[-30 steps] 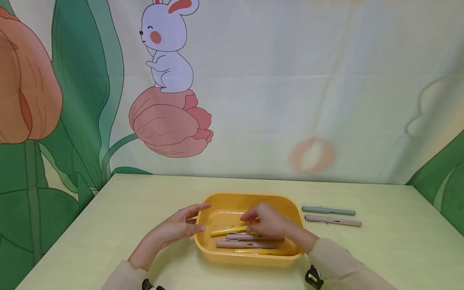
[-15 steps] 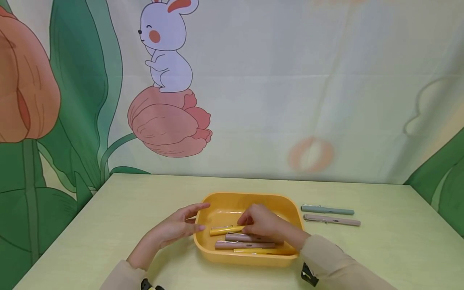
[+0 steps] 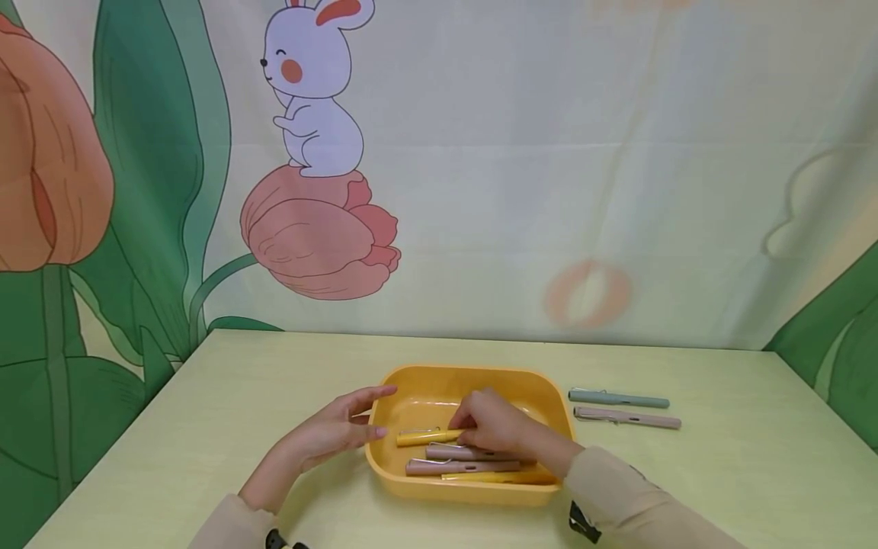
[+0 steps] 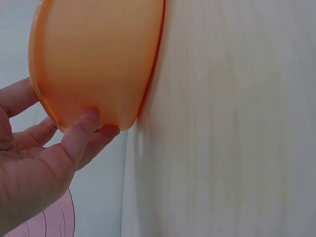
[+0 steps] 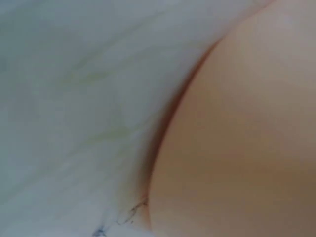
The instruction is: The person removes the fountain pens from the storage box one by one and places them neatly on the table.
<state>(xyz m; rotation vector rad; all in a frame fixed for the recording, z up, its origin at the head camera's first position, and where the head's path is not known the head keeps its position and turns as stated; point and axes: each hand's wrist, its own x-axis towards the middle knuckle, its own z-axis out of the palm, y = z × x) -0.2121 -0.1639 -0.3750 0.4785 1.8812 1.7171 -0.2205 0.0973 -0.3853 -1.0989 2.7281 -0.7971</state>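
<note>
A yellow plastic box (image 3: 473,496) stands on the table, holding several clipped pens. My right hand (image 3: 497,423) reaches into it and pinches the right part of a yellow pen (image 3: 418,438), the farthest of those inside. Nearer lie two mauve pens (image 3: 463,467) and a second yellow pen (image 3: 487,478) along the front wall. At the box's left end, my left hand (image 3: 336,423) has its fingers spread, the tips right at the wall. The left wrist view shows these fingers (image 4: 81,131) against the outer side of the box (image 4: 98,54).
Right of the box, a grey-green pen (image 3: 617,398) and a mauve pen (image 3: 627,417) lie side by side on the pale table (image 3: 741,457). A printed curtain (image 3: 480,152) hangs behind. The right wrist view has mostly the blurred box wall (image 5: 237,138).
My right hand has shifted slightly left along the yellow pen inside the box. My left hand keeps its place at the left end.
</note>
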